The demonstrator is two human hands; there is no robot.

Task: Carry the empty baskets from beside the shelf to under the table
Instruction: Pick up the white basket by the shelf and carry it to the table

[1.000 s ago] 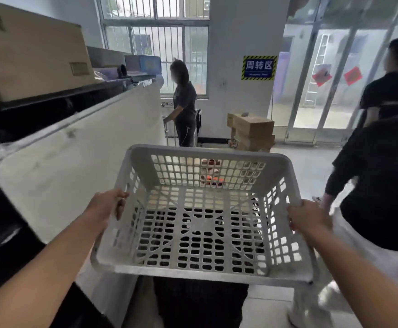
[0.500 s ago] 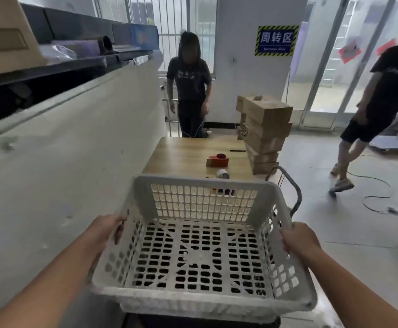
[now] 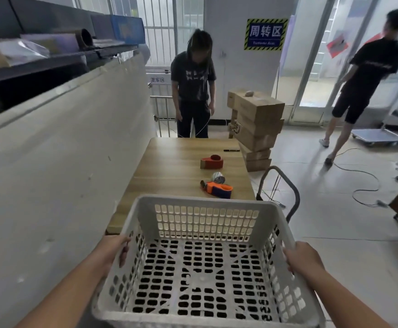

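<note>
I hold an empty white perforated plastic basket (image 3: pixel 205 204) in front of me, low in the view. My left hand (image 3: pixel 116 250) grips its left rim and my right hand (image 3: pixel 302 259) grips its right rim. Just beyond the basket's far wall stands a wooden table (image 3: pixel 169 166); its near edge is partly hidden by the basket. The space under the table is out of sight.
Two orange tape dispensers (image 3: pixel 211 162), (image 3: pixel 218 188), a tape roll and a pen lie on the table. A white-covered shelf (image 3: pixel 51 150) runs along the left. A person (image 3: pixel 193 88) stands behind the table, another (image 3: pixel 363 86) walks at right. Stacked cartons (image 3: pixel 256 124), a trolley handle (image 3: pixel 280 185) and a floor cable sit right.
I have moved forward with the basket, which now sits lower in view. The table has come closer and shows more of its top. The person at right has walked farther away.
</note>
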